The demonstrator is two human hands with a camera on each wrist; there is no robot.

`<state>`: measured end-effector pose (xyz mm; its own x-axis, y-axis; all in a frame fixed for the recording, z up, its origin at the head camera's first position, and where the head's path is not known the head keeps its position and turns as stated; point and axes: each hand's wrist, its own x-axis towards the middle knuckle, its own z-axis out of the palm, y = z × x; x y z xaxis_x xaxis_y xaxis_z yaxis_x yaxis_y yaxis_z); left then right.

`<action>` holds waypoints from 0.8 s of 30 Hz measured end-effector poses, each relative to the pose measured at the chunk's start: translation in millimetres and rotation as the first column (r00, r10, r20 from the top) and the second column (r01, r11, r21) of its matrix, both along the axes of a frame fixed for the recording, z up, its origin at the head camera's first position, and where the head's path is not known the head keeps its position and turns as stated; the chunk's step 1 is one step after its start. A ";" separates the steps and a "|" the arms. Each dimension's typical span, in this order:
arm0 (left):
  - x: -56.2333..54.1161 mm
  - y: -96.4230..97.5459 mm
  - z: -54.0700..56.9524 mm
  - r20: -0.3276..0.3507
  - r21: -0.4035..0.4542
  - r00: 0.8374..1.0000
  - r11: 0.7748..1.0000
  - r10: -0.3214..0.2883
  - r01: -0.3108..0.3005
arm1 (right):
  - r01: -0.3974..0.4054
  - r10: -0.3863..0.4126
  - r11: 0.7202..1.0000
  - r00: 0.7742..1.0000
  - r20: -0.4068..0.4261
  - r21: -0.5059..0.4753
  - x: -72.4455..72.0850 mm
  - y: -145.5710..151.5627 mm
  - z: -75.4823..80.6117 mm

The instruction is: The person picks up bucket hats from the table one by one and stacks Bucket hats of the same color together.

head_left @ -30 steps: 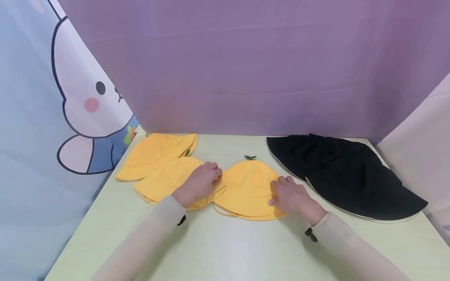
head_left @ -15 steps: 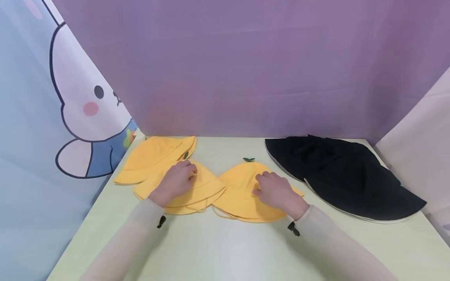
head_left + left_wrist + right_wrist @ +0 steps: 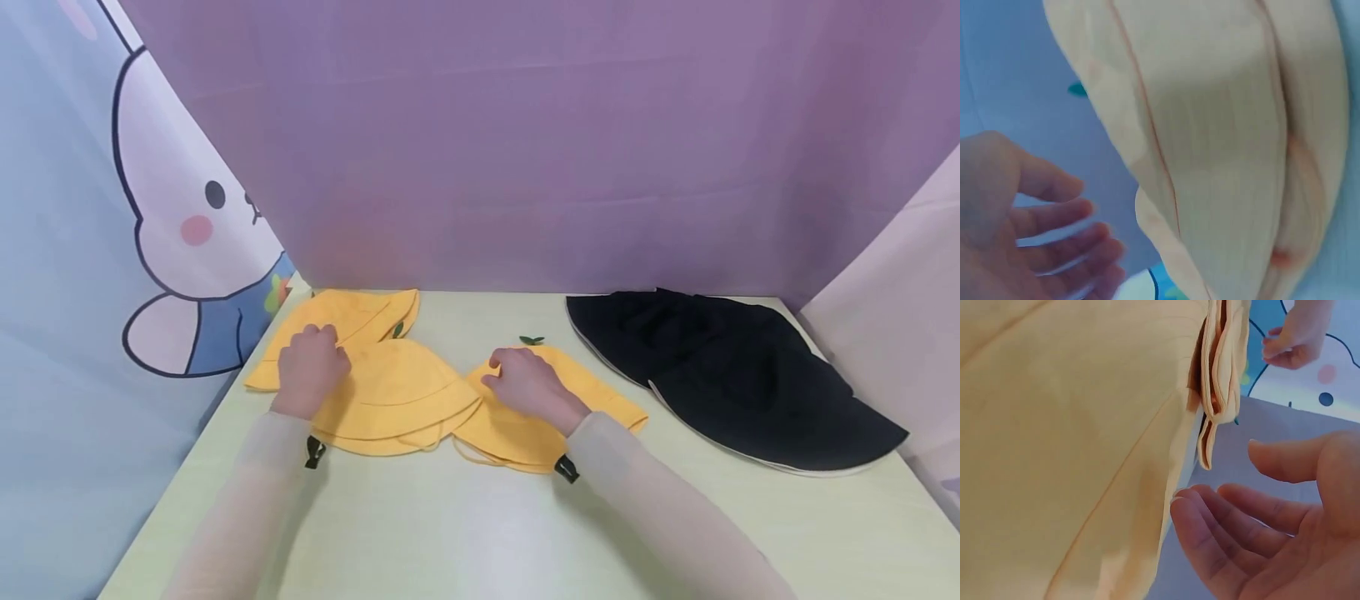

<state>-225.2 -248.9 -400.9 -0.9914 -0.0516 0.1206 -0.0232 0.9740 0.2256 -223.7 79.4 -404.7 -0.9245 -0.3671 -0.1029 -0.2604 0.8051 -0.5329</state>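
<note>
Three groups of yellow bucket hats lie flat on the pale green table. My left hand point(image 3: 309, 371) hovers over the left side of the middle yellow hat point(image 3: 405, 383), near the back-left yellow hat point(image 3: 360, 312). In the left wrist view its fingers point(image 3: 1063, 240) are relaxed, and nothing lies between them. Above the right-hand yellow hat point(image 3: 588, 400), which has a green leaf sprig point(image 3: 532, 340) at its top, is my right hand point(image 3: 531, 385). The right wrist view has its fingers point(image 3: 1210, 544) loosely bent beside the yellow cloth, holding nothing.
At the right, two black hats point(image 3: 757, 392) with pale edges overlap on the table point(image 3: 480, 533). A purple cloth point(image 3: 487, 150) rises behind the table. On the left hangs a blue curtain point(image 3: 67, 400) with a rabbit print.
Both hands have moved left: my left hand from the middle hat's right edge to its left side, my right hand from the right-hand hat's right edge toward its left. That hat's right edge now shows.
</note>
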 end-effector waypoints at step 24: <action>13.9 -66.7 -0.4 0.375 0.260 0.913 0.964 -0.159 0.061 | 0.023 -0.004 0.989 0.991 0.132 -0.146 -3.2 -39.6 -16.2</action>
<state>-211.3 -315.6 -401.2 -0.9572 0.0819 -0.2777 -0.0528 0.8936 0.4457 -226.9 39.8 -420.9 -0.9114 -0.3749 -0.1699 -0.1700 0.7188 -0.6742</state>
